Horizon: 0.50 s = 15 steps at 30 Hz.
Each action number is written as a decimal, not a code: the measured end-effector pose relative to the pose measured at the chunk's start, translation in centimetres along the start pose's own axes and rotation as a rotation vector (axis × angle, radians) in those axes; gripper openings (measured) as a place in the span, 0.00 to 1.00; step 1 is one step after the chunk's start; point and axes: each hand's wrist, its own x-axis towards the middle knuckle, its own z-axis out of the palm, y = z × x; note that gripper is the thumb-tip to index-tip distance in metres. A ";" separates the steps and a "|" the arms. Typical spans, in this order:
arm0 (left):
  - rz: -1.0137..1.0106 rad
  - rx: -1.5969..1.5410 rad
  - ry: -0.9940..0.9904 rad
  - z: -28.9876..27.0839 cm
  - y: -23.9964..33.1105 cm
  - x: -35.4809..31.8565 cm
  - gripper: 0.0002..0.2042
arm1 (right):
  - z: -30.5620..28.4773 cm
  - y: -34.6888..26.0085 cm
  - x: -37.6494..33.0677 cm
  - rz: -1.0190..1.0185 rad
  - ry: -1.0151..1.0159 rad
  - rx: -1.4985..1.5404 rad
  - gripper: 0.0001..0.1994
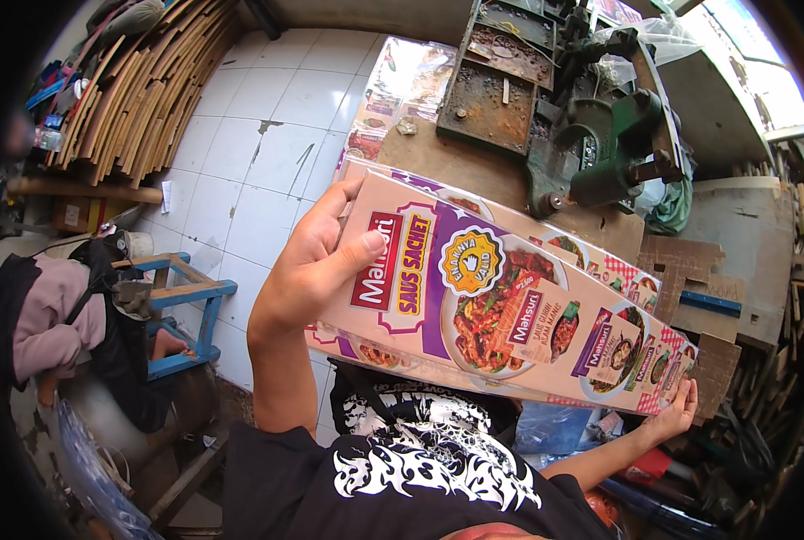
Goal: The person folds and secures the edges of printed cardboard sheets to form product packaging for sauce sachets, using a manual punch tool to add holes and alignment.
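Printed panel (510,301), one: left hand (307,270), fingers clamped on left end; right hand (676,416), fingers apparently clamped on near right corner. Green machine (613,148) stands far right.

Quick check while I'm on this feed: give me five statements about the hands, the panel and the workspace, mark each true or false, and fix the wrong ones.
1. The left hand grips the printed cardboard panel, its thumb on the printed face. True.
2. The right hand is well away from the panel. False: it touches the panel's lower right end.
3. A green metal machine stands beyond the panel, toward the upper right. True.
4. The wooden stool at the left is bright red. False: it is blue.
5. The tiled floor is white. True.
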 end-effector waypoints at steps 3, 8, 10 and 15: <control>-0.015 -0.105 0.051 -0.1 -0.2 0.7 0.23 | 0.0 0.2 0.2 0.027 -0.028 -0.007 0.13; -0.029 -0.267 -0.022 -1.6 -1.8 2.4 0.20 | 0.5 2.8 0.3 0.152 -0.102 0.091 0.17; -0.021 -0.250 -0.038 -2.1 -2.2 2.9 0.18 | 0.2 4.5 0.4 0.199 -0.128 0.151 0.17; 0.024 0.024 0.045 -2.2 -2.3 4.1 0.16 | 0.2 4.2 -0.3 0.265 -0.218 0.243 0.17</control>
